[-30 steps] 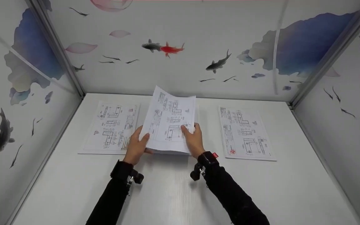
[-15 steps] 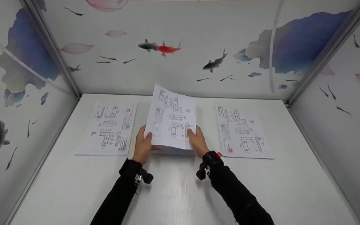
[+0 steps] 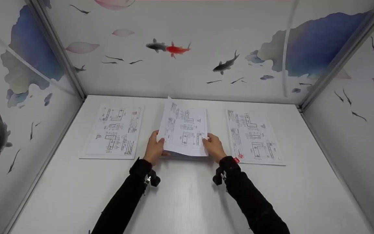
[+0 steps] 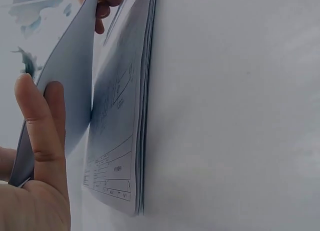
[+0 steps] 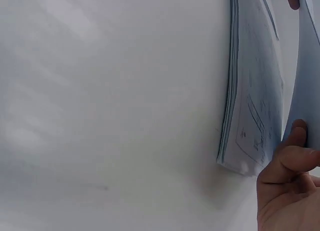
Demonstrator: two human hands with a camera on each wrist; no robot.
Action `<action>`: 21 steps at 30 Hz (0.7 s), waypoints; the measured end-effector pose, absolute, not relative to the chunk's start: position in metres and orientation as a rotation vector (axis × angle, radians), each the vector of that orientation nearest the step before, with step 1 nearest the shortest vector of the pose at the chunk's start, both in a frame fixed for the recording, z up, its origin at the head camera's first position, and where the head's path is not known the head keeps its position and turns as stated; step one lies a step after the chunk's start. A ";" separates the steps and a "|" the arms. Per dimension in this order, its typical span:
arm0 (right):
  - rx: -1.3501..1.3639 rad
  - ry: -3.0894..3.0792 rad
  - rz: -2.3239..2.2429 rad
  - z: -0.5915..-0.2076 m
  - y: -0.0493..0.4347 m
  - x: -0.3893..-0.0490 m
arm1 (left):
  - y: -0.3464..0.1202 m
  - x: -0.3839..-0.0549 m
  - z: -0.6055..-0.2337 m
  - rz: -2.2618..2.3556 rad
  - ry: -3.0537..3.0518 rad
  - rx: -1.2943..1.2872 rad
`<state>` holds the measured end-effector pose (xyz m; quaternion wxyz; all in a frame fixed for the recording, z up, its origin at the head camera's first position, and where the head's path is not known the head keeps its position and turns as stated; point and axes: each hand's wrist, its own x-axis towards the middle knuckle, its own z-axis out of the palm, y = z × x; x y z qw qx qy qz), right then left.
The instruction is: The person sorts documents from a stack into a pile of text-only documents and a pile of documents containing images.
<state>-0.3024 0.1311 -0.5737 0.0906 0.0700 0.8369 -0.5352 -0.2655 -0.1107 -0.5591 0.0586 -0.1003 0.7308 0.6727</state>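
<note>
Between both hands is a lifted sheaf of paper (image 3: 185, 130), printed with technical drawings, its near edge raised above a paper stack (image 4: 117, 141) on the table. My left hand (image 3: 154, 149) grips its left edge, thumb on top and fingers beneath. At the right edge my right hand (image 3: 214, 148) pinches the paper, thumb on top. In the left wrist view, a gap shows between the lifted paper (image 4: 72, 76) and the stack. How many sheets are lifted, I cannot tell. The right wrist view shows fingers (image 5: 297, 136) curled against the paper's underside.
Another stack of drawings (image 3: 112, 133) lies to the left on the white table (image 3: 183, 201). A further stack (image 3: 255, 138), with a red mark, lies to the right. White panels with painted fish (image 3: 224, 63) close in the back and sides.
The held paper has come lower and shifted right, over the middle stack. Both hands have moved right with it, keeping their grip. The side stacks have stayed in place.
</note>
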 end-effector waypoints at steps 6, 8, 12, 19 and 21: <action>0.202 2.481 -1.481 -0.573 0.138 -0.306 | -0.115 -0.267 -0.560 1.701 2.464 -0.312; 0.193 2.487 -1.462 -0.573 0.140 -0.306 | -0.117 -0.267 -0.560 1.596 2.555 -0.302; 0.172 2.498 -1.452 -0.574 0.143 -0.307 | -0.121 -0.267 -0.558 1.458 2.658 -0.285; 0.162 2.511 -1.443 -0.576 0.144 -0.307 | -0.124 -0.268 -0.556 1.353 2.717 -0.266; 0.150 2.529 -1.422 -0.576 0.143 -0.307 | -0.125 -0.267 -0.557 1.328 2.735 -0.261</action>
